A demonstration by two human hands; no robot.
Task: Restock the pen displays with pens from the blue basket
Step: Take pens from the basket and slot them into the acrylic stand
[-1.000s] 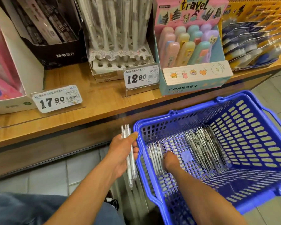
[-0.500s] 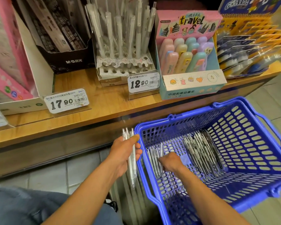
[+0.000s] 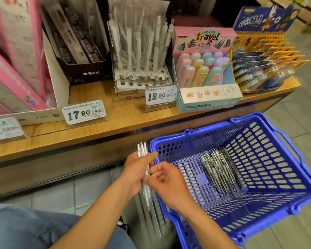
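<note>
My left hand (image 3: 136, 166) grips a bunch of white pens (image 3: 141, 150) upright, just left of the blue basket (image 3: 269, 211) that sits on the floor. My right hand (image 3: 166, 178) is over the basket's near left rim, its fingers pinching the same bunch lower down. A pile of dark patterned pens (image 3: 221, 169) lies on the basket bottom. On the wooden shelf (image 3: 101, 126) stands the white pen display (image 3: 142, 56), partly filled, with open holes in its front rows. Left of it is a black pen display box (image 3: 83, 51).
A pastel "travel" eraser box (image 3: 206, 69) stands right of the white display, and a yellow-and-blue rack (image 3: 264, 58) at the shelf's right end. Pink boxes (image 3: 13, 56) fill the left. Price tags 17.90 (image 3: 83, 112) and 12.90 (image 3: 161, 95) line the shelf front. Tiled floor lies below.
My right hand has come up out of the basket to the bunch in my left hand. The white pens on the basket bottom are gone. The view has tilted up.
</note>
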